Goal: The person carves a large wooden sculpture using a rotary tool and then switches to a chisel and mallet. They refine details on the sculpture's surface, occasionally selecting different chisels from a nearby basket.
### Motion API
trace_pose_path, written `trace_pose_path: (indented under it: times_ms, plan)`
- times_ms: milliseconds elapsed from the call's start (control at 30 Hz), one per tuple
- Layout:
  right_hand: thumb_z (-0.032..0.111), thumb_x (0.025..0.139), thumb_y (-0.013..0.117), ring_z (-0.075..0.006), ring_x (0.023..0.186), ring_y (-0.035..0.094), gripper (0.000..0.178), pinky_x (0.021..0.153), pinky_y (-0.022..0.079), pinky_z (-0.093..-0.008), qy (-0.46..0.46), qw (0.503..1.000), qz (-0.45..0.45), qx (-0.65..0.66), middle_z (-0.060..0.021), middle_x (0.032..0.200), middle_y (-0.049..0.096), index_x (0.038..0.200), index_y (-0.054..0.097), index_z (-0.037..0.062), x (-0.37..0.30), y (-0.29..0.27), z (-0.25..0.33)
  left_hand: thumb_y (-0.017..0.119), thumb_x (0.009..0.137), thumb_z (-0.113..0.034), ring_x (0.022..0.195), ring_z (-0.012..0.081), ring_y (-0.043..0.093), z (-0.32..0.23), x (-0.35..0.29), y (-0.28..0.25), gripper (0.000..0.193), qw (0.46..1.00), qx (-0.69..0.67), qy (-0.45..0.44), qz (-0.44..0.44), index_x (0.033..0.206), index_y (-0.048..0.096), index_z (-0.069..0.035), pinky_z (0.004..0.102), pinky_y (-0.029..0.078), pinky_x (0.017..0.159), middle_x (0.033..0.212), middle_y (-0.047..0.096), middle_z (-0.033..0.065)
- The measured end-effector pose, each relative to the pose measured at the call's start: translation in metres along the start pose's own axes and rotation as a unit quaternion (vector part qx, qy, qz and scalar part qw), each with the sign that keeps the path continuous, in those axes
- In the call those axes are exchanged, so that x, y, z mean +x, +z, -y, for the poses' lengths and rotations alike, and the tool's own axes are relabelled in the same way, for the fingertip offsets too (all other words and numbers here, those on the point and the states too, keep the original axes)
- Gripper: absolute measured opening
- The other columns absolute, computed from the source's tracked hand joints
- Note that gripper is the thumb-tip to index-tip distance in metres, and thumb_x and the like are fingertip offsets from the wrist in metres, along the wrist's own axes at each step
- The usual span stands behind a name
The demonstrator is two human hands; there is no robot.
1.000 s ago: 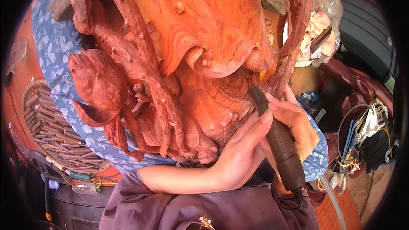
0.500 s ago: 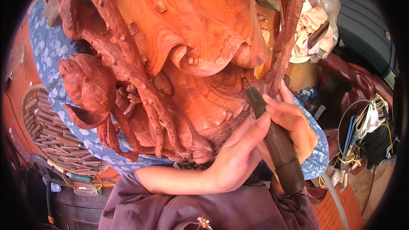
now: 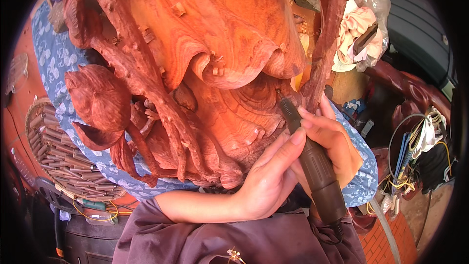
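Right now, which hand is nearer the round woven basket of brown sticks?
Left. The left hand is right of the basket; the right hand is farther right.

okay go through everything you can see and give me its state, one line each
Right hand: fingers curled around the rotary tool.
Left hand: thumb against that tool.
Rotary tool: tilted, tip toward the carving; running or not, unclear.
Carving: loose wood chips lying on it.
Basket: filled with brown rods.
Blue cloth: partly hidden by the carving.
Plastic bag: crumpled.
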State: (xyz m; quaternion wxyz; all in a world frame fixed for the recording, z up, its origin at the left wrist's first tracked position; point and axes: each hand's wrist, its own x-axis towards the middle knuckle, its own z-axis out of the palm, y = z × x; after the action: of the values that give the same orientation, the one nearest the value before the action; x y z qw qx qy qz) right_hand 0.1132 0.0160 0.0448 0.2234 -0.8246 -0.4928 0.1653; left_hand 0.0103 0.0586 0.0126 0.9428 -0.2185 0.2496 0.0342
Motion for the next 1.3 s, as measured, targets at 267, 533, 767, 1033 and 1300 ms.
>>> trace_pose_path:
  times_ms: [267, 533, 767, 1033, 1300]
  plan:
    - [0.005, 0.066, 0.078, -0.0295, 0.081, 0.071, 0.023, 0.096, 0.050, -0.0552, 0.004, 1.000, -0.014, 0.023, -0.0189, 0.079, 0.068, 0.083, 0.069, -0.0079, -0.004, -0.002, -0.001, 0.032, 0.105, -0.033, 0.106, 0.0126, 0.054, 0.005, -0.004, 0.005, 0.040, 1.000, -0.010, 0.012, -0.011, 0.129, 0.042, -0.003, 0.0303, 0.042, 0.093, 0.115, 0.056, 0.0057]
    - [0.002, 0.069, 0.073, -0.0305, 0.084, 0.071, 0.018, 0.095, 0.052, -0.0519, -0.005, 1.000, 0.018, 0.000, -0.0190, 0.083, 0.068, 0.084, 0.070, -0.0070, -0.001, -0.004, -0.005, 0.032, 0.106, -0.032, 0.092, 0.0095, 0.053, 0.000, -0.002, 0.009, 0.030, 1.000, -0.008, 0.028, -0.010, 0.112, 0.048, -0.008, 0.0285, 0.044, 0.084, 0.098, 0.054, 0.0005]
    - [0.002, 0.071, 0.070, -0.0314, 0.087, 0.071, 0.018, 0.096, 0.052, -0.0524, -0.006, 1.000, 0.024, -0.012, -0.0195, 0.083, 0.068, 0.086, 0.070, -0.0070, 0.001, -0.004, -0.004, 0.031, 0.106, -0.033, 0.095, 0.0101, 0.055, -0.002, 0.000, 0.006, 0.030, 1.000, -0.011, 0.018, -0.004, 0.114, 0.047, -0.009, 0.0287, 0.045, 0.086, 0.101, 0.056, 0.0009]
    - [0.004, 0.071, 0.071, -0.0327, 0.086, 0.071, 0.017, 0.095, 0.051, -0.0526, -0.011, 0.999, 0.027, -0.020, -0.0195, 0.083, 0.068, 0.085, 0.070, -0.0064, 0.000, -0.004, -0.003, 0.031, 0.106, -0.032, 0.096, 0.0123, 0.057, 0.000, -0.001, 0.000, 0.031, 0.999, -0.033, 0.031, 0.018, 0.117, 0.047, -0.007, 0.0305, 0.046, 0.088, 0.102, 0.058, 0.0030]
    - [0.000, 0.070, 0.073, -0.0312, 0.085, 0.071, 0.015, 0.094, 0.053, -0.0500, 0.012, 1.000, -0.010, 0.025, -0.0176, 0.081, 0.067, 0.084, 0.071, -0.0044, -0.007, 0.000, -0.004, 0.035, 0.106, -0.029, 0.122, 0.0192, 0.050, 0.011, -0.006, -0.015, 0.046, 0.997, -0.048, 0.019, 0.050, 0.143, 0.031, -0.003, 0.0361, 0.040, 0.103, 0.134, 0.049, 0.0115]
